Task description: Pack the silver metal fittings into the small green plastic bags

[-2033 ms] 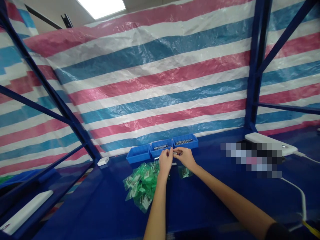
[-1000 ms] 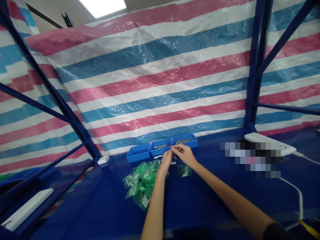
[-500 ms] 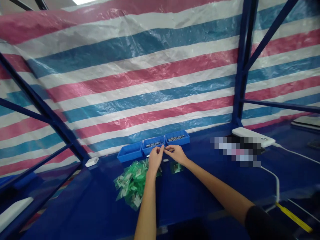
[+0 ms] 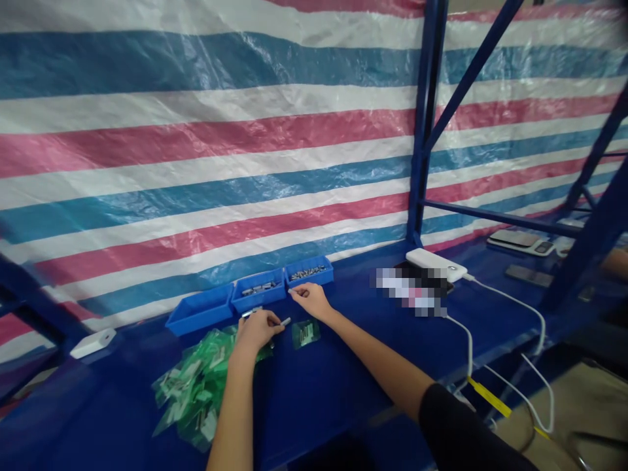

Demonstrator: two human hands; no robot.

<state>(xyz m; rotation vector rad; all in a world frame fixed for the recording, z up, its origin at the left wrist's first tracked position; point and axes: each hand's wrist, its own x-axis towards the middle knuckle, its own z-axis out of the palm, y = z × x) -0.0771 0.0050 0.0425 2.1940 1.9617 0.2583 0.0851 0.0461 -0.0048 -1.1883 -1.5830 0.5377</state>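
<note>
My left hand (image 4: 256,332) is low over the table, thumb and fingertips closed at one end of a small silver metal pin (image 4: 285,321). Another silver piece (image 4: 251,312) shows just behind its knuckles. My right hand (image 4: 313,299) is in a pinch in front of the right-hand blue bin (image 4: 321,277); whatever lies between its fingertips is too small to make out. That bin and the middle blue bin (image 4: 245,303) hold small metal parts. Between my forearms lies a small clear green-tinted bag (image 4: 306,333) with several pins. A heap of similar green bags (image 4: 199,386) lies beside my left forearm.
An empty-looking blue bin (image 4: 201,311) stands at the left of the row. A white adapter (image 4: 93,343) sits further left. To the right are a white power bank (image 4: 436,264) with cables, a scale (image 4: 520,241) and blue frame posts (image 4: 422,131). Striped sheeting hangs behind.
My hands, together before, have come apart: the left is down at the silver pin, the right near the right-hand bin. The view has turned right, shifting the scene left.
</note>
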